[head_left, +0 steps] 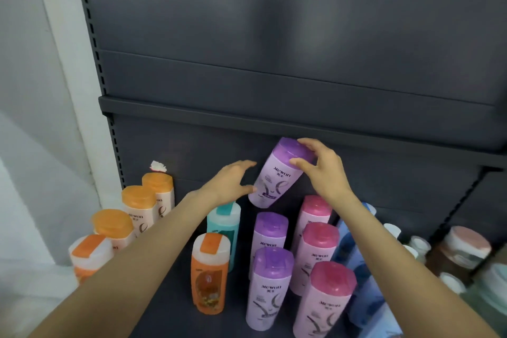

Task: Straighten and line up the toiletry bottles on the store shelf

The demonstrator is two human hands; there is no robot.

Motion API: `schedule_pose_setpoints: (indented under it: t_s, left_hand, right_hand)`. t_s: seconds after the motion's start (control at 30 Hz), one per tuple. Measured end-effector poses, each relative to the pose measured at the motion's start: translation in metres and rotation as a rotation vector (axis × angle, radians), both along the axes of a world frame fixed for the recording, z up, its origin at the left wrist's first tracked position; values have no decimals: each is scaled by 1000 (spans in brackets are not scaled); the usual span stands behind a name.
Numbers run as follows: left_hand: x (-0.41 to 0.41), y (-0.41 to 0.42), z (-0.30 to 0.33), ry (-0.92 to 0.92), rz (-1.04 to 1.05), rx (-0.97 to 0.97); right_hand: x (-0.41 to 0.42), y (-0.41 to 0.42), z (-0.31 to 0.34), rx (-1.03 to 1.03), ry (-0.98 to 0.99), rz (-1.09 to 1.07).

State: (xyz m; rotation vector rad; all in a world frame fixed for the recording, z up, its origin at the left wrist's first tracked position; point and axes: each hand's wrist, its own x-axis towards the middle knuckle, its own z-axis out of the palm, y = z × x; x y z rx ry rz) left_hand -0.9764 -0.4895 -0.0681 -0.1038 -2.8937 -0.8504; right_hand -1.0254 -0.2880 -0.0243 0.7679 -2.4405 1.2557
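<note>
Got the purple-capped Mewon bottle (277,173) tilted, up off the shelf (170,291).
My right hand (321,166) pinches its cap; left hand (230,182) fingers spread, thumb touching its base.

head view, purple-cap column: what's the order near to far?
Near purple-cap bottle → second purple-cap bottle → tilted purple-cap bottle, cap gripped by the right hand, left hand open beside it.

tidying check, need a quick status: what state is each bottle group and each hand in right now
lifted purple bottle: tilted, held at cap
right hand: grips the purple cap
left hand: open, at bottle's base
purple row: upright, lined up
pink row: upright, lined up
orange-capped bottles: upright
</note>
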Motion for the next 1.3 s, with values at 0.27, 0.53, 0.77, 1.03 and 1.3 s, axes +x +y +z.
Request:
schedule_pose_setpoints:
  t_s: [0.27,0.53,0.77,1.03,1.3]
  left_hand:
    - [7,19,31,203,-24,180]
    - [41,28,42,506,233,-284]
    - [55,29,37,614,206,-573]
    - [66,1,41,268,55,-106]
    - [82,-8,45,525,88,88]
  right_hand:
    - [30,37,36,-443,-114,137]
    - [45,46,35,-505,-403,187]
    - [52,26,32,-722,-500,131]
    - [50,32,32,-860,-475,201]
    - [41,46,14,-1003,-600,433]
